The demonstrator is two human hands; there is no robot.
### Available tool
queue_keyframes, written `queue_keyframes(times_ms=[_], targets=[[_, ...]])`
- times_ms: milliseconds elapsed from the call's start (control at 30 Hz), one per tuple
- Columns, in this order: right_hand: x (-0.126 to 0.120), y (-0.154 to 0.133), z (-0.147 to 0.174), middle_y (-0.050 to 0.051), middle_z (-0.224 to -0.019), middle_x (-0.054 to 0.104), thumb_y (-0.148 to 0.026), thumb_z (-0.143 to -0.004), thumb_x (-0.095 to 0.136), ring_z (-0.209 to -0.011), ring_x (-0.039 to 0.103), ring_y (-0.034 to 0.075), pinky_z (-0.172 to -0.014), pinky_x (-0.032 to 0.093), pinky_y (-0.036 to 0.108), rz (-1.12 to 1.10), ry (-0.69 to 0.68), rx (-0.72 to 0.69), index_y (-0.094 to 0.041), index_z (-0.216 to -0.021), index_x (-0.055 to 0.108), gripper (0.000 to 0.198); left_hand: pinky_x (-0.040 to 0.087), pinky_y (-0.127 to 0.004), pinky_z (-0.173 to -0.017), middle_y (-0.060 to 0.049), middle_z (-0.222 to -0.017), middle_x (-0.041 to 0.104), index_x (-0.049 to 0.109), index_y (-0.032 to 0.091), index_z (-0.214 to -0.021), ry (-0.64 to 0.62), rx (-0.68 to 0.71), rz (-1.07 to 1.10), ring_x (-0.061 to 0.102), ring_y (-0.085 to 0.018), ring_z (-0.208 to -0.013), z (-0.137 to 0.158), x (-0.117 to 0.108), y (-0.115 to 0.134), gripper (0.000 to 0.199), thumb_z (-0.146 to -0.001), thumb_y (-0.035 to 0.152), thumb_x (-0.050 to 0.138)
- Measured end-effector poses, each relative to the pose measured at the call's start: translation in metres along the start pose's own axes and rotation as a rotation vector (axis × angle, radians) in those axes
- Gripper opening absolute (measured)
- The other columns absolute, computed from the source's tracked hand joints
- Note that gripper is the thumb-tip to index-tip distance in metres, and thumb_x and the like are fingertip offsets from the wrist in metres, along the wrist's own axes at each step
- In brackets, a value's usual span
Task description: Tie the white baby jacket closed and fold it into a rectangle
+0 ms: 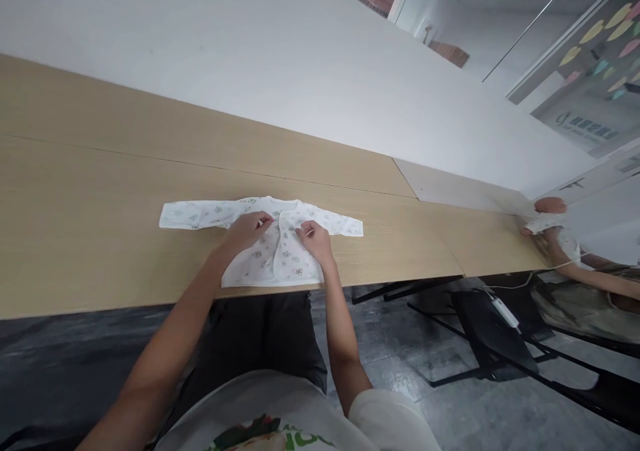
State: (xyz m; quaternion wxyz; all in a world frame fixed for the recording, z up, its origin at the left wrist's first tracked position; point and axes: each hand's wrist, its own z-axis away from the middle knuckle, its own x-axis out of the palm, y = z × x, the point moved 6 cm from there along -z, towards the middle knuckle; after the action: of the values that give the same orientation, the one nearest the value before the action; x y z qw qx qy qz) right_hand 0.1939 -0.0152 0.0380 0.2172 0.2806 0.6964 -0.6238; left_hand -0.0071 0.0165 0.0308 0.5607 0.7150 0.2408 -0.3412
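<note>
Left hand point(247, 231), right hand point(316, 240) curled over white shirt point(260, 262); can't tell if grip pinches it. Uneven tug could crease front flap point(289, 241) between.

Office, by looks: long table point(75, 224), black chairs point(487, 328), glass partition point(570, 103) (coloured notes point(593, 32), printed logo point(586, 126) on it).

A shirt point(295, 258) lies along the near edge of the table point(100, 204), sleeves spread left and right, with the left hand point(247, 230) and right hand point(316, 239) at its front. A wall point(225, 44) stands behind the far edge; a chair point(493, 334) stands off the near edge, farther right.
</note>
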Motion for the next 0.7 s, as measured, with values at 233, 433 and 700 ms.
queue_keyframes(times_ms=[233, 433, 700], targets=[[0.051, -0.015, -0.075, 0.006, -0.096, 0.074, -0.038, -0.089, 0.063, -0.096, 0.067, 0.021, -0.080, 0.048, 0.028, 0.290, -0.225, -0.010, -0.021, -0.104, 0.071, 0.024, 0.048, -0.031, -0.083, -0.009, -0.102, 0.074, 0.074, 0.017, -0.093, -0.012, -0.021, -0.115, 0.065, -0.024, -0.095, -0.065, 0.031, -0.013, 0.029, -0.080, 0.020, 0.048], [0.068, -0.009, -0.085, 0.006, -0.100, 0.073, -0.041, -0.089, 0.061, -0.101, 0.065, 0.023, -0.081, 0.048, 0.029, 0.363, -0.242, -0.070, -0.023, -0.110, 0.070, 0.029, 0.047, -0.035, -0.089, -0.011, -0.106, 0.072, 0.074, 0.014, -0.104, 0.081, -0.018, -0.023, 0.063, -0.023, -0.095, -0.065, 0.042, -0.026, 0.033, -0.084, 0.023, 0.049], [0.064, -0.006, -0.078, 0.005, -0.094, 0.073, -0.040, -0.085, 0.065, -0.092, 0.066, 0.022, -0.078, 0.048, 0.029, 0.307, -0.176, -0.054, -0.022, -0.100, 0.069, 0.024, 0.048, -0.036, -0.087, -0.011, -0.102, 0.072, 0.075, 0.015, -0.101, 0.063, 0.053, -0.041, 0.064, -0.025, -0.094, -0.060, 0.041, -0.024, 0.034, -0.088, 0.026, 0.045]])
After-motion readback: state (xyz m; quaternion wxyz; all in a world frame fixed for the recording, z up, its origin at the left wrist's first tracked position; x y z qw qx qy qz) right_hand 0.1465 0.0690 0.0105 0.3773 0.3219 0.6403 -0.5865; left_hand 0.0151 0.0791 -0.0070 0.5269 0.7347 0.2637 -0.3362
